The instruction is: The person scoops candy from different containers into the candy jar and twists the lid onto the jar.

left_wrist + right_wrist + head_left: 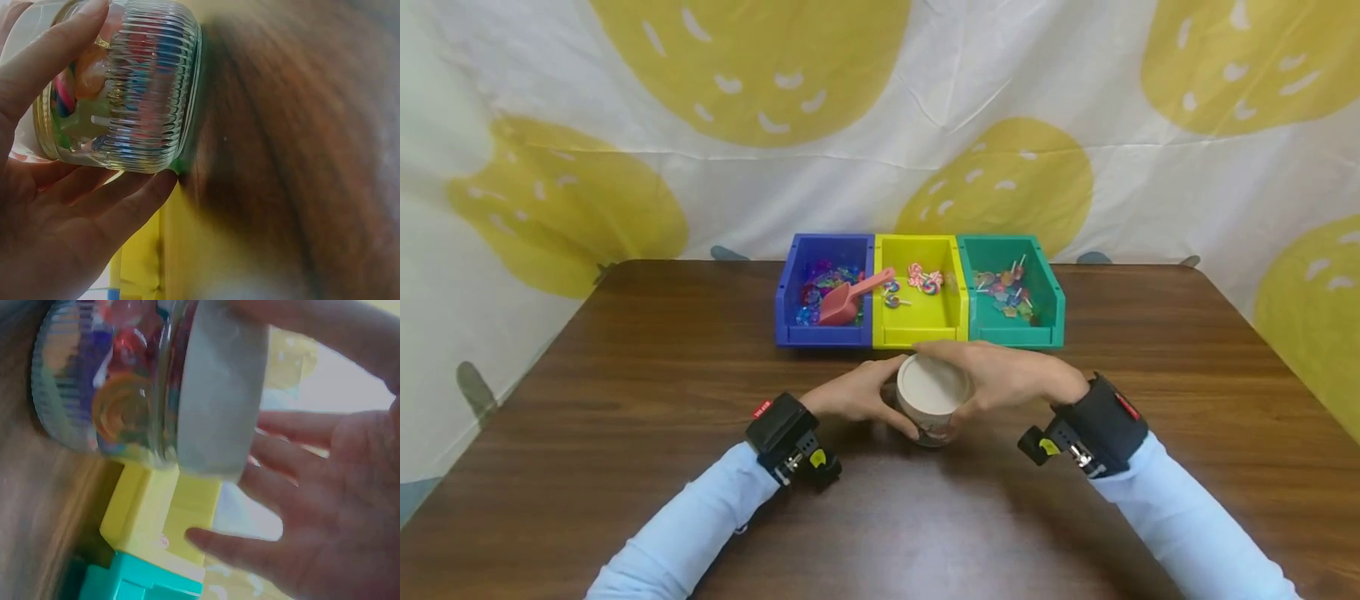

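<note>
A ribbed glass jar [153,87] filled with colourful candy stands upright on the table, topped by a white lid [932,385]. My left hand [857,390] grips the jar from the left, thumb on the near side and fingers on the far side. From the right, my right hand [1003,373] holds the lid between thumb and fingers. In the right wrist view the lid [222,394] sits straight on the jar's neck, and the lower fingers spread away from it.
Behind the jar stand three joined bins: a blue bin [823,335] with shiny pieces and a pink scoop [842,307], a yellow bin [917,336] with several lollipops [915,275], and a green bin [1018,337] with small candies. A patterned cloth [820,192] hangs behind the table [625,400].
</note>
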{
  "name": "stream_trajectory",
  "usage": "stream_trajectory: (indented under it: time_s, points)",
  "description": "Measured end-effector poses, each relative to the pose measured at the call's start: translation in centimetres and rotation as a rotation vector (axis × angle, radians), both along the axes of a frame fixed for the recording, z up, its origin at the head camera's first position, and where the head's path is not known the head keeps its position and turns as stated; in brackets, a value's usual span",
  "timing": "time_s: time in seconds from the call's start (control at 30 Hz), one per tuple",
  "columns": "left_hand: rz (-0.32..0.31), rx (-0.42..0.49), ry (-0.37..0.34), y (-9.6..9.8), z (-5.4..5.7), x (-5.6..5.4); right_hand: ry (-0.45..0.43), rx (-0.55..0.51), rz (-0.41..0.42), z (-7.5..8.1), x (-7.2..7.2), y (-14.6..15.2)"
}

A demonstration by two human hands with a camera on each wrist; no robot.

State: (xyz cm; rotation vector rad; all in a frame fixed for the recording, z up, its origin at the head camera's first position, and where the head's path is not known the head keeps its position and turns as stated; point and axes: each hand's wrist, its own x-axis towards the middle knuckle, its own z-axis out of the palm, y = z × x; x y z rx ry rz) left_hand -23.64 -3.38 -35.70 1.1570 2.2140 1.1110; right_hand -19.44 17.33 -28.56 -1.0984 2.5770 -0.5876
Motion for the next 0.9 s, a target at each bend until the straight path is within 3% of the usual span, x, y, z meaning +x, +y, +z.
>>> stream_trajectory:
  time_s: [0.17, 0.37, 0.47, 0.6, 0.73, 0.83, 0.9]
  points:
    - [-0.007, 0.011, -0.003, 0.0, 0.1, 0.1, 0.069, 0.042, -0.058, 0.0, 0.2, -0.6]
    - [0.015, -0.024, 0.000, 0.0, 0.1, 0.1, 0.117, 0.102, -0.298, -0.7, 1.1, -1.9]
    - [0.022, -0.045, 0.003, 0.0, 0.1, 0.1, 0.221, 0.153, -0.383, -1.3, 1.6, -2.5]
    - [0.020, -0.047, 0.018, 0.0, 0.0, 0.0, 0.370, 0.221, -0.436, -1.9, 2.1, -2.9]
    - [0.009, -0.038, 0.030, 0.0, -0.1, -0.1, 0.245, 0.185, -0.386, -1.6, 2.1, -2.3]
    - [0.006, -0.030, 0.039, 0.0, -0.1, -0.1, 0.121, 0.111, -0.270, -1.0, 1.6, -1.5]
    - [0.006, -0.026, 0.048, 0.0, 0.0, 0.0, 0.101, 0.074, -0.166, -0.7, 1.0, -0.9]
